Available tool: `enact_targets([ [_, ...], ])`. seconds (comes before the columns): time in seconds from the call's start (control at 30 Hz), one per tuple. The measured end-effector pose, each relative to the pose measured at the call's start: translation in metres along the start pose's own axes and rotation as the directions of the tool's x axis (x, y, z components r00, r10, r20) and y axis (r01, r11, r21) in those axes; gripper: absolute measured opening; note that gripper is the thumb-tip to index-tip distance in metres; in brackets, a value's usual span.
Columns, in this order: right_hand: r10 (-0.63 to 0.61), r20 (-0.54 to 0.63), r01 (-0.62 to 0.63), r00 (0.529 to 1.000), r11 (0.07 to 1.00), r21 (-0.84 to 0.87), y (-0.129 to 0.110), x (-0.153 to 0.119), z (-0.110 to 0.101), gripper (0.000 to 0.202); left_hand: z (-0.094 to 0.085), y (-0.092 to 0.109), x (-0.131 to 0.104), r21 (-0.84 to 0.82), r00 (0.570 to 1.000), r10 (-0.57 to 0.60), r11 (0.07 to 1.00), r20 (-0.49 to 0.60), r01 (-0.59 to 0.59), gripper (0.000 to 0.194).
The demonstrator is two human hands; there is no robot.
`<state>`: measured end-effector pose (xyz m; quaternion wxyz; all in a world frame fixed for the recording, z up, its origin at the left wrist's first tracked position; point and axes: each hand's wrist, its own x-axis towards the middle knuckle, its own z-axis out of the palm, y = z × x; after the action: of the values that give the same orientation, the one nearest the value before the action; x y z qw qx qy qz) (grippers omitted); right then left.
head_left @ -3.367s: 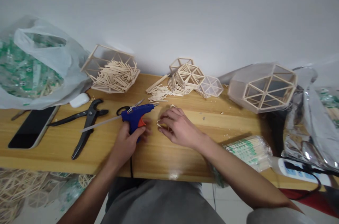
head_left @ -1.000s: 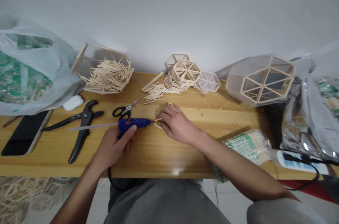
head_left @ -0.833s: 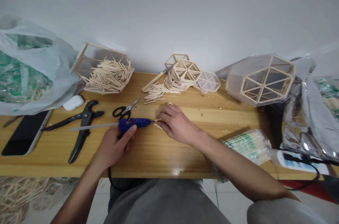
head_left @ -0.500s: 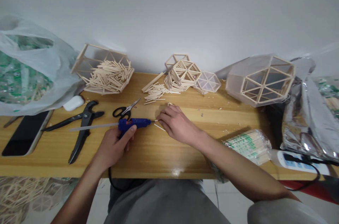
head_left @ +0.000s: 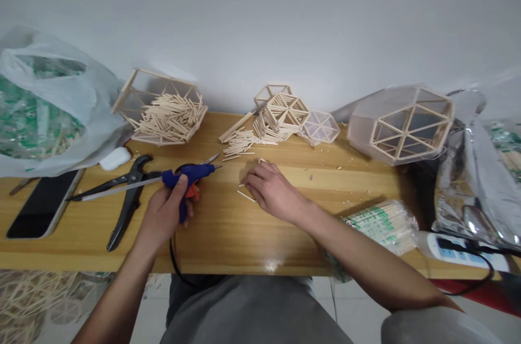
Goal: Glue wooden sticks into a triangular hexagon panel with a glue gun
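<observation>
My left hand [head_left: 166,207] is wrapped round the handle of a blue glue gun [head_left: 191,172] with an orange trigger. A long clear glue stick [head_left: 122,189] sticks out of its back, and its nozzle points right, a short gap from my other hand. My right hand [head_left: 273,190] rests on the table with its fingertips pressed together over short wooden sticks [head_left: 246,196]. Stick ends show beside the fingers; the rest is hidden under the hand. Black scissors [head_left: 211,158] lie partly covered behind the glue gun.
Black cutters [head_left: 131,200] and a phone [head_left: 43,205] lie at left, near a white plastic bag [head_left: 101,100]. Loose sticks [head_left: 240,142] and hexagonal stick frames [head_left: 287,109] stand behind. At right are a covered frame [head_left: 362,127], a stick pack [head_left: 385,224] and a power strip [head_left: 494,261].
My left hand has drawn the glue gun back to the left and slightly up, away from the sticks, tilting its nozzle upward. My right hand has stayed in place.
</observation>
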<state>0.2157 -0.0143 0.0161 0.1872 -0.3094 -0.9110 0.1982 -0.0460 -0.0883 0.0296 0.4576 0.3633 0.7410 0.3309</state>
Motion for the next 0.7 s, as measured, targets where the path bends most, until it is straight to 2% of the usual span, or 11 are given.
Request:
enact_targets([
  [0.1, -0.001, -0.005, 0.001, 1.0, 1.0, 0.002, -0.001, 0.0, 0.0, 0.017, -0.009, -0.001, 0.011, 0.007, 0.996, -0.086, 0.996, -0.027, 0.087, 0.067],
  [0.2, -0.008, -0.013, 0.008, 1.0, 1.0, 0.019, -0.001, 0.001, -0.002, 0.018, -0.019, 0.0, 0.015, 0.129, 0.995, -0.096, 0.987, -0.031, 0.099, 0.062],
  [0.3, -0.003, -0.08, 0.009, 0.997, 0.997, 0.08, 0.001, 0.0, -0.005, 0.027, -0.025, 0.004, 0.012, 0.288, 0.999, 0.012, 0.958, -0.036, -0.001, 0.056],
  [0.4, 0.058, -0.202, -0.029, 0.978, 0.989, 0.142, 0.007, 0.0, -0.009, 0.039, -0.025, 0.01, 0.006, 0.556, 0.982, 0.165, 0.827, -0.096, -0.085, 0.053],
  [0.5, 0.13, -0.255, -0.087, 0.958, 0.981, 0.175, 0.013, -0.001, -0.012, 0.046, -0.021, 0.016, 0.003, 0.752, 0.962, 0.25, 0.653, -0.109, -0.085, 0.054],
  [0.6, 0.142, -0.242, -0.096, 0.96, 0.977, 0.192, 0.015, -0.001, -0.012, 0.043, -0.019, 0.018, 0.003, 0.813, 0.957, 0.267, 0.579, -0.113, -0.066, 0.055],
  [0.67, 0.119, -0.225, -0.075, 0.967, 0.977, 0.198, 0.015, 0.0, -0.011, 0.037, -0.017, 0.016, 0.002, 0.802, 0.911, 0.366, 0.593, -0.189, -0.072, 0.05],
  [0.7, 0.107, -0.217, -0.064, 0.97, 0.978, 0.196, 0.014, 0.0, -0.01, 0.034, -0.013, 0.014, -0.001, 0.79, 0.861, 0.45, 0.605, -0.238, -0.098, 0.046],
])
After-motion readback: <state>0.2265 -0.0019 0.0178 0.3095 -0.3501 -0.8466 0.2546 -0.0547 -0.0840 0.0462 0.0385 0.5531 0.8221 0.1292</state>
